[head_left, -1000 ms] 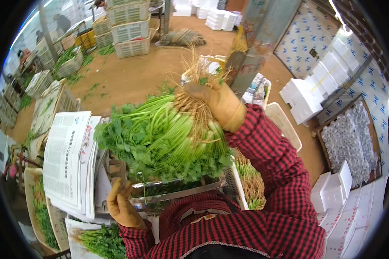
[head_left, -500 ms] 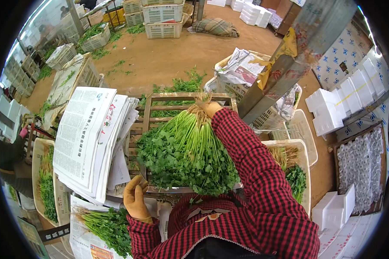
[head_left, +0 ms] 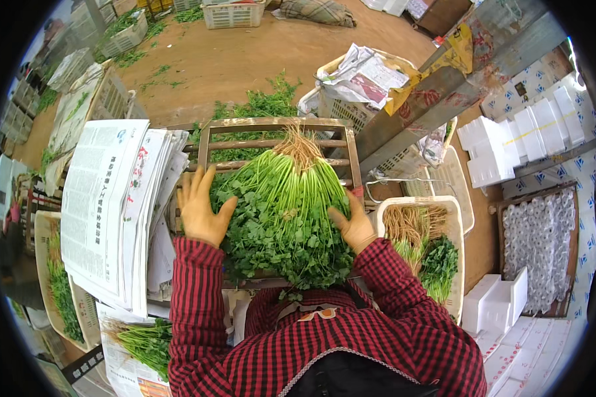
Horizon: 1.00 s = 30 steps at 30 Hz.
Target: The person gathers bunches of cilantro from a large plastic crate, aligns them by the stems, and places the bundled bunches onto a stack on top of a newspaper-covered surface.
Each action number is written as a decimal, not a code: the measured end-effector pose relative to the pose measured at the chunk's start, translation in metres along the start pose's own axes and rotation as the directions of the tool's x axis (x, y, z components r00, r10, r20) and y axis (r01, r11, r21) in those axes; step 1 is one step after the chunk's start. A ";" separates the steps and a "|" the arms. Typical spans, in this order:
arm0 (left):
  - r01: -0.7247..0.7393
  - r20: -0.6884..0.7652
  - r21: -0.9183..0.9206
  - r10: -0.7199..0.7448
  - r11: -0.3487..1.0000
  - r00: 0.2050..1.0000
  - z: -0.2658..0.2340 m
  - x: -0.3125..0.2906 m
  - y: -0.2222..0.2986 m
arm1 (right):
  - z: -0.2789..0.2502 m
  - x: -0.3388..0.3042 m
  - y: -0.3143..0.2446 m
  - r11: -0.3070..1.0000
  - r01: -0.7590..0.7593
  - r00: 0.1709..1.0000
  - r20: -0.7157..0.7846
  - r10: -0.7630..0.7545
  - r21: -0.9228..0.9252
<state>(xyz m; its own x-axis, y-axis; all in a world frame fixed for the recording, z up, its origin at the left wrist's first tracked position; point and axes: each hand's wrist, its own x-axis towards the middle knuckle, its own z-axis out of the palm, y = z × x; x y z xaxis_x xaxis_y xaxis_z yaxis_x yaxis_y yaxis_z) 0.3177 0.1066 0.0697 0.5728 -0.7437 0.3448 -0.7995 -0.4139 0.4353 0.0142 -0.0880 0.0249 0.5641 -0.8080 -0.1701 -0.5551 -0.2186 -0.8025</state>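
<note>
A large fanned bunch of coriander (head_left: 288, 218) lies on a slatted metal rack (head_left: 245, 124). Its pale stems and brown roots point away from me, and the leaves spread toward my body. My left hand (head_left: 204, 210), in a tan glove, is open with fingers spread at the bunch's left side. On the opposite side, my gloved right hand (head_left: 355, 225) is open beside the stems, thumb apart and toward the leaves. Neither hand grips the bunch; whether the fingertips touch it I cannot tell.
Stacked newspapers (head_left: 102, 212) stand left of the rack. A smaller herb bunch (head_left: 146, 345) lies on newspaper at the near left. At right is a crate (head_left: 458, 264) of rooted greens. A metal post (head_left: 437, 106) slants up at the far right, beside a paper-topped crate (head_left: 344, 109).
My right hand has let go of the roots and come down to the bunch's right side. My left hand has moved forward to its left side. The whole view has shifted slightly.
</note>
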 end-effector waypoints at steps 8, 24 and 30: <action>0.346 0.345 -0.252 -0.250 0.904 0.905 0.061 -0.022 0.016 | 0.054 0.008 -0.020 0.913 -0.298 0.952 0.156 0.263 0.279; 0.429 0.074 -0.456 -0.448 0.779 0.891 -0.009 -0.077 -0.030 | -0.016 0.018 -0.069 0.920 0.289 0.957 0.076 -0.279 -0.267; 0.363 0.006 -0.483 -0.411 0.797 0.911 -0.031 -0.059 0.020 | 0.042 0.039 -0.110 0.687 0.620 0.782 0.361 -0.507 -0.379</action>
<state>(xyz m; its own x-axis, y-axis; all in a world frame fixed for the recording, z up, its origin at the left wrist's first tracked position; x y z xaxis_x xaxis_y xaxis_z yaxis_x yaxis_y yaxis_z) 0.2732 0.1586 0.0838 0.8500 -0.5104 0.1306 -0.3420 -0.3461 0.8737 0.1231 -0.0719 0.0828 0.9437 -0.3237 0.0676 -0.2630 -0.8586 -0.4401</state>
